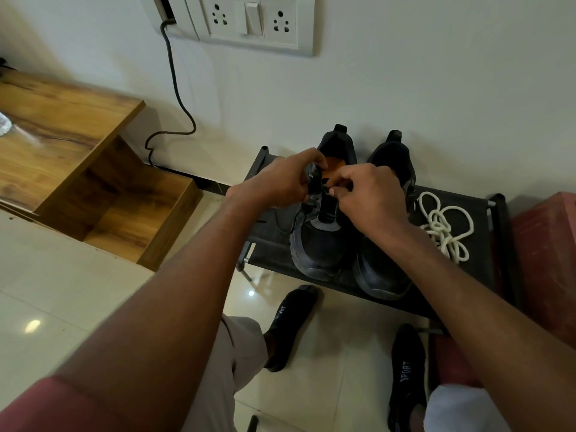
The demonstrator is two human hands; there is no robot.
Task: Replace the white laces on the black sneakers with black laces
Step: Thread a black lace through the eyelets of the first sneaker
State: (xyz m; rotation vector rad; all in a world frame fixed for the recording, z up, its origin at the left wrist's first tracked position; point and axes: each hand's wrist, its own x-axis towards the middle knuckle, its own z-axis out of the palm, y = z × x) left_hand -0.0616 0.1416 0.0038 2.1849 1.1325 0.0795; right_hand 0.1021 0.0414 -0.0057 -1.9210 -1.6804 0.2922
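Two black sneakers stand side by side on a low black rack (486,244), toes toward me. My left hand (280,182) grips the tongue of the left sneaker (318,244) near its top. My right hand (371,198) pinches a thin black lace (325,186) at the eyelets of the same sneaker. The right sneaker (383,275) is partly hidden under my right forearm. A loose heap of white laces (445,226) lies on the rack to the right of the sneakers.
A wooden cabinet (78,157) with an open shelf stands at the left. A wall socket plate (249,20) with a dark cable (174,88) hangs above. A red box (548,260) sits at the right. My feet in black socks (290,325) rest on the tiled floor.
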